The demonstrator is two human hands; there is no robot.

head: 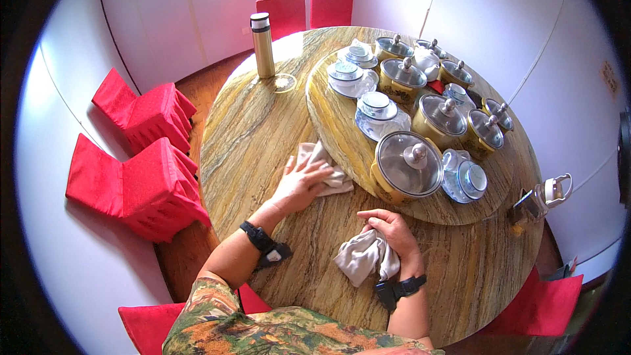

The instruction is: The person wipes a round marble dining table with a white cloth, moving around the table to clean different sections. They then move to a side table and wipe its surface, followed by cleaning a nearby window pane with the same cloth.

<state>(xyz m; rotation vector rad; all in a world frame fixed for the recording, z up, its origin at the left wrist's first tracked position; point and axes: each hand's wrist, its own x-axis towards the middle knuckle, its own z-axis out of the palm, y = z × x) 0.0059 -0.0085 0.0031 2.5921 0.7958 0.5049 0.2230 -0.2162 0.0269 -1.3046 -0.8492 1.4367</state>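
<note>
My left hand is over a pale cloth beside the turntable's edge. Its fingers are spread and partly cover the cloth; I cannot tell how firmly they press. Closer to my body, my right hand grips a second pale cloth, which hangs bunched below the fingers. Both hands are above a round stone-patterned table. Just beyond them, a yellow pot with a glass lid stands on the raised turntable.
Several more lidded pots and plastic-wrapped stacks of blue-and-white dishes crowd the turntable, with a white teapot. A gold flask stands far left. A clear bottle is at right. Red-covered chairs surround the table.
</note>
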